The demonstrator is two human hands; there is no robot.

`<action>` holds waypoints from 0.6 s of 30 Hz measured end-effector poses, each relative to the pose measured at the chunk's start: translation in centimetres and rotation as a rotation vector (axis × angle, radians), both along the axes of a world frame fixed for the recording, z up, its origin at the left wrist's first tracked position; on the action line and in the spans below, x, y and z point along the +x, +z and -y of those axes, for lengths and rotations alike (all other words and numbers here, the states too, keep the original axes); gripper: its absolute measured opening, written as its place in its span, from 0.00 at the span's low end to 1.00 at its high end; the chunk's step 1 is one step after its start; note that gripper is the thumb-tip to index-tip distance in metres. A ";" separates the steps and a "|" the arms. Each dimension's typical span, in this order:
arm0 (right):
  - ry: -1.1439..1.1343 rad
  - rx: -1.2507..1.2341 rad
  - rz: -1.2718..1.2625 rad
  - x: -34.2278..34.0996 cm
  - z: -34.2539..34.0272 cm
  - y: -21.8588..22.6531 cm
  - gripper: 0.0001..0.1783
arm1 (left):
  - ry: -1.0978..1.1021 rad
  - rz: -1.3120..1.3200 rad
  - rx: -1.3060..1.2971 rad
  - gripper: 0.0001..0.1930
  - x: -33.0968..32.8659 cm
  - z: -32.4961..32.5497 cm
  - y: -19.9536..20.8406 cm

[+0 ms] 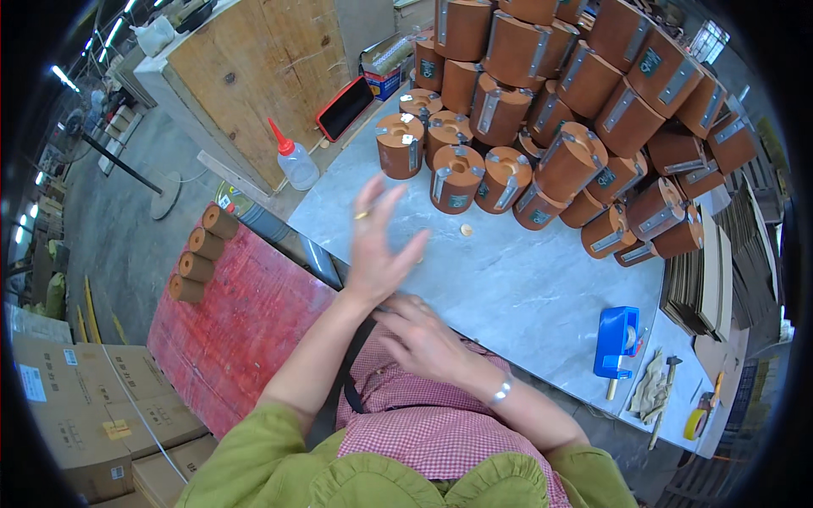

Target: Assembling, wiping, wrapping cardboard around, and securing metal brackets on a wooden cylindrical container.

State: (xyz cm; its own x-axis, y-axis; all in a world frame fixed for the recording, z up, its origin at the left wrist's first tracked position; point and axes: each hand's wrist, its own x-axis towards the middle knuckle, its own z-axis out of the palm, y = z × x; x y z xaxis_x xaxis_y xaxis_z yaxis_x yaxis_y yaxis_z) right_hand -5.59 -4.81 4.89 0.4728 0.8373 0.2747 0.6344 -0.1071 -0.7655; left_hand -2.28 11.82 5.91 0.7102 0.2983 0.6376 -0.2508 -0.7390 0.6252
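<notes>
My left hand (pixel 378 250), with a gold ring, is raised over the near left edge of the grey marbled table (pixel 542 296). Its fingers are spread and slightly blurred, and nothing is in them. Just beneath its wrist, my right hand (pixel 417 336) rests by the table edge in front of the checked apron. The right fingers look stretched and loosely apart, their tips partly hidden by the left wrist; no object shows in them. Beyond my hands stand brown cylinders (pixel 457 179) with metal strips and green labels. A small pale round piece (pixel 467 229) lies near them.
Many more cylinders are stacked at the back right (pixel 567 161). A blue tape dispenser (pixel 616 343), a hammer (pixel 665 398) and flat cardboard (pixel 703 279) are at right. A red-capped bottle (pixel 296 161) and a phone (pixel 345 108) are behind. Several brown cylinders (pixel 196 267) line a red table (pixel 229 339).
</notes>
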 end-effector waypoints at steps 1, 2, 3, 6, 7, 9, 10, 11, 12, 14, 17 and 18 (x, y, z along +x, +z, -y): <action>0.004 0.011 0.000 -0.5 2.1 0.8 0.21 | -0.076 0.005 -0.014 0.36 1.9 1.4 0.1; -0.108 0.005 -0.027 -1.0 4.1 1.5 0.20 | -0.060 -0.030 -0.035 0.35 3.8 2.5 0.0; -0.225 -0.001 -0.055 -1.4 6.1 1.8 0.20 | -0.049 -0.066 -0.057 0.35 5.4 3.3 -0.5; -0.410 0.016 -0.065 -2.8 10.7 2.2 0.19 | -0.042 -0.271 -0.162 0.34 8.2 3.6 -1.6; -0.418 0.021 -0.071 -3.2 11.8 2.1 0.19 | -0.002 -0.253 -0.155 0.34 8.3 3.8 -1.6; -0.538 0.093 -0.088 -3.9 13.4 1.7 0.20 | -0.017 -0.161 -0.111 0.32 6.9 4.0 -2.1; -0.546 0.092 -0.103 -3.7 14.1 1.6 0.20 | -0.041 -0.067 -0.072 0.31 6.0 4.1 -2.3; -0.633 0.102 -0.083 -3.7 14.7 1.3 0.22 | -0.114 -0.031 -0.005 0.35 4.4 4.3 -2.0; -0.718 0.105 -0.064 -3.7 14.9 1.2 0.24 | -0.124 -0.063 -0.007 0.35 3.1 4.8 -1.6; -0.792 0.162 -0.042 -3.0 14.6 1.5 0.29 | -0.376 -0.080 -0.061 0.41 -0.6 6.6 -0.6; -0.792 0.187 0.018 -1.7 13.4 1.8 0.34 | -0.572 -0.279 -0.206 0.46 -4.4 9.4 -0.4; -0.771 0.202 0.108 -1.3 13.0 1.7 0.36 | -0.571 -0.298 -0.220 0.46 -5.3 10.0 -1.0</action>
